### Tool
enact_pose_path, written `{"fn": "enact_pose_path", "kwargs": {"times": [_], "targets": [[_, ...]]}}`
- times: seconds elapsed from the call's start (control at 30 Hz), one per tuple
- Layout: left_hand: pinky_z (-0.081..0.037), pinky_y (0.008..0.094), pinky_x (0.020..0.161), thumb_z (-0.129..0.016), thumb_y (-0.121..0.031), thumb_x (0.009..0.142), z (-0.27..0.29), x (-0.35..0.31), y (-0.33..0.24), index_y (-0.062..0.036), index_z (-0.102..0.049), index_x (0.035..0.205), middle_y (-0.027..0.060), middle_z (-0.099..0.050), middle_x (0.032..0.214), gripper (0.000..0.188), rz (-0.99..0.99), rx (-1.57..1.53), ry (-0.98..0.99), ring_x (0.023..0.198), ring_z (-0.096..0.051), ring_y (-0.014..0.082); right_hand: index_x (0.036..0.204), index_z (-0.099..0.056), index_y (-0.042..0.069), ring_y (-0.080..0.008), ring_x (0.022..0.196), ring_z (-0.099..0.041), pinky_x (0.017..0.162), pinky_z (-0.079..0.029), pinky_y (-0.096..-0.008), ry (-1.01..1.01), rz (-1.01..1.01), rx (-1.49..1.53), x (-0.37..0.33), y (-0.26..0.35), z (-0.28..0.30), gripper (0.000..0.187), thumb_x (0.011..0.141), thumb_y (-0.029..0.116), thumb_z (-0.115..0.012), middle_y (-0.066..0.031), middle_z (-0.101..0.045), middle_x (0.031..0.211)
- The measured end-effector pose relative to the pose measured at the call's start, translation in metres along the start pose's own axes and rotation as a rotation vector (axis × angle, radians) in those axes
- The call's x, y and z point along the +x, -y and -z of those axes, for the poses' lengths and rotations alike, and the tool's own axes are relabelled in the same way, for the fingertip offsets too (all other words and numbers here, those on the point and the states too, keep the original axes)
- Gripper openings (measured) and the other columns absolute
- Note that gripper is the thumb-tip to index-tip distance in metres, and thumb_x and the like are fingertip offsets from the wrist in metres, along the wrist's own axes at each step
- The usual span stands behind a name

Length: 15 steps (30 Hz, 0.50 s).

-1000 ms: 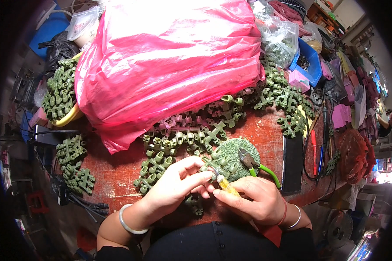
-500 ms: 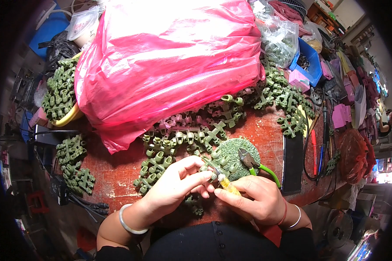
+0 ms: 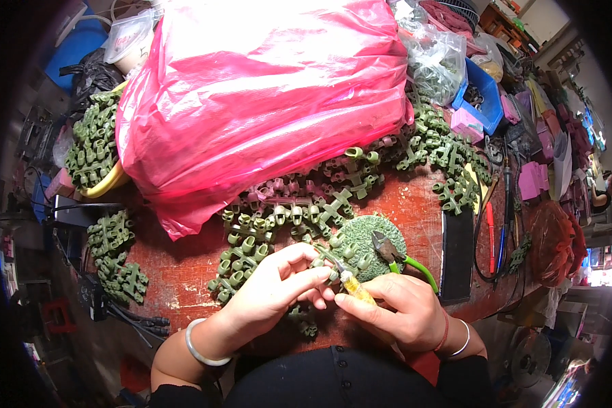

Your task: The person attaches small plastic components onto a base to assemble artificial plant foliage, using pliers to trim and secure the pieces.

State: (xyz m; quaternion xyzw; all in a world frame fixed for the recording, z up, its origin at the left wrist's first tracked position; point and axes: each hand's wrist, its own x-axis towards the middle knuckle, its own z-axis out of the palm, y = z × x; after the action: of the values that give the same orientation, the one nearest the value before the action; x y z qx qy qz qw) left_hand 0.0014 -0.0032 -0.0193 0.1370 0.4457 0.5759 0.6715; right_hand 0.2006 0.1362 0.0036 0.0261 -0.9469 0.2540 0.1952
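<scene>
My left hand point(image 3: 282, 282) pinches a green branched piece with small cups point(image 3: 350, 250) between thumb and fingers. My right hand point(image 3: 404, 313) grips a slim hand tool with a yellow translucent handle point(image 3: 355, 288). The tool's thin metal tip meets the green piece near my left fingertips; whether it is a blade or a point cannot be made out. Beneath the piece lies a round, speckled green pad point(image 3: 376, 228). Diagonal cutters with green handles point(image 3: 387, 249) rest on the pad's right side, beside my right hand.
A large pink plastic bag point(image 3: 265, 102) covers the far middle of the worn red table point(image 3: 183, 272). Similar green pieces point(image 3: 241, 262) are heaped along it, and more fill a yellow container point(image 3: 105, 182). To the right are a black strip point(image 3: 455, 258), a red pen-like tool point(image 3: 491, 238) and a blue bin point(image 3: 481, 95).
Both hands, the green piece and the tool stay in nearly the same place. A dark shape at the far right edge has shifted slightly.
</scene>
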Motion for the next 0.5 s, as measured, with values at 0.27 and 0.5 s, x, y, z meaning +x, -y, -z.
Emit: {"fn": "enact_pose_path", "kwargs": {"times": [0.27, 0.5], "targets": [[-0.057, 0.0279, 0.072, -0.063, -0.008, 0.1, -0.0003, 0.0005, 0.0006, -0.0008, -0.061, 0.114, 0.0077, -0.067, 0.103, 0.015, 0.02, -0.019, -0.023, 0.085, -0.067, 0.0139, 0.123, -0.073, 0.012, -0.0186, 0.077, -0.066, 0.062, -0.052, -0.0291, -0.008, 0.006, -0.002, 0.0005, -0.0005, -0.0009, 0.039, 0.084, 0.013, -0.07, -0.0054, -0.065, 0.093], [-0.058, 0.0279, 0.072, -0.063, -0.008, 0.1, 0.0003, 0.0004, 0.0006, -0.0011, -0.061, 0.112, 0.0077, -0.067, 0.102, 0.014, 0.015, -0.022, -0.017, 0.085, -0.067, 0.0138, 0.123, -0.073, 0.012, -0.0192, 0.077, -0.067, 0.063, -0.053, -0.0295, 0.003, 0.0, 0.002, 0.0003, 0.0, -0.0001, 0.039, 0.084, 0.013, -0.07, -0.0057, -0.065, 0.092]]}}
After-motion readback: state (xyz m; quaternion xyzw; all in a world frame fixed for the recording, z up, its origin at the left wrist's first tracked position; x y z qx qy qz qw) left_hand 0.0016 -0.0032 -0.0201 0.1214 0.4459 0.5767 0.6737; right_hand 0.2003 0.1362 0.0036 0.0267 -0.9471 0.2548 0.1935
